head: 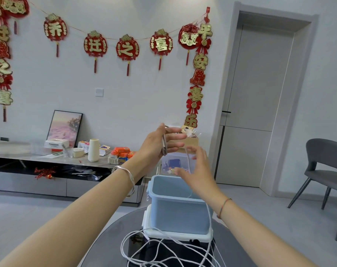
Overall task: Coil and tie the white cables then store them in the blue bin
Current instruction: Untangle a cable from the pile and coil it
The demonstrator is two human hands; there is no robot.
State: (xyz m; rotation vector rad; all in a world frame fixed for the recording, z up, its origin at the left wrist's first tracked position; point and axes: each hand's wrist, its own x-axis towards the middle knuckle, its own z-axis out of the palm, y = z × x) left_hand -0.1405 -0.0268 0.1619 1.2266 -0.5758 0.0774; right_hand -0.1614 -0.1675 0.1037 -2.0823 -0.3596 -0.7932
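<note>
My left hand [160, 141] is raised above the blue bin [178, 212], with several turns of white cable [164, 146] wound round its palm and fingers. My right hand [196, 170] hovers just right of it over the bin, blurred, its fingers spread and a cable strand running by them. From there the strand drops past the bin's right side to a loose tangle of white cables [163, 249] on the dark round table [110, 245] in front of the bin. The bin looks empty inside and stands on a white lid [183, 237].
Behind the bin stand a clear storage box [175, 163] and a cardboard box [190, 141]. A low TV cabinet [48, 170] with cluttered items runs along the left wall. A grey chair [327, 170] stands at the right, near a closed door [260, 93].
</note>
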